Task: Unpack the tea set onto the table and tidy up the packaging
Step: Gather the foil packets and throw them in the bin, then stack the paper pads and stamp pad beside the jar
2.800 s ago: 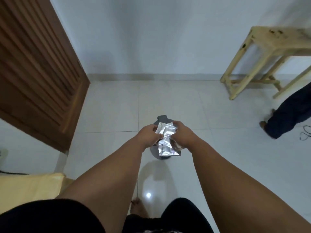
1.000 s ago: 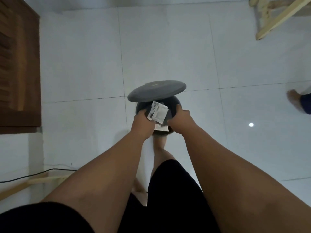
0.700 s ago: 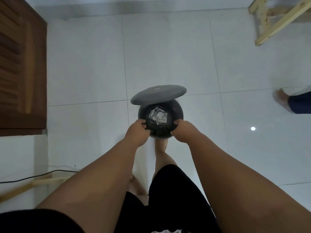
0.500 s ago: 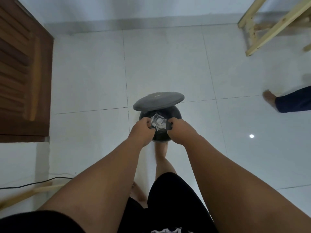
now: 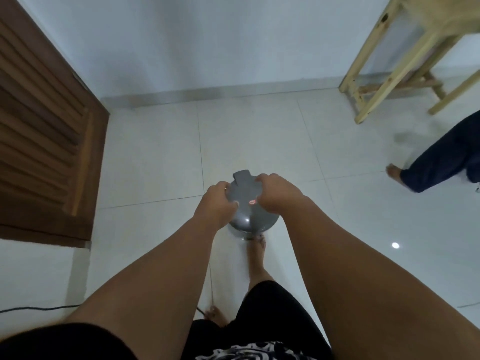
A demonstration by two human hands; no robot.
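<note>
Packaging is not showing anywhere in view; the grey bin's lid is sitting down flat over the opening, so whatever lies inside is hidden.

Floor (image 5: 259, 141): pale glossy tiles, carrying everything listed below and reflecting a bright light spot at the right.

Wall (image 5: 207, 42): plain white, running along the far side down to a grey skirting strip.

Door (image 5: 39, 120): dark brown slatted wood, standing at the left.

Desk (image 5: 405, 55): light bare wood, standing at the far right against the wall, only its legs and one corner showing.

Other person's leg (image 5: 439, 162): in dark blue trousers, barefoot, stepping on the tiles near the desk.

Bin (image 5: 249, 206): round, grey, standing on the floor just ahead of my bare foot (image 5: 257, 258), with a small red mark on the closed lid.

My left hand (image 5: 218, 203): resting on the lid's left edge, fingers curled down over the rim.

My right hand (image 5: 278, 193): resting on the lid's right side, fingers clenched loosely on top.

Cable (image 5: 39, 307): thin, black, lying at the lower left.
</note>
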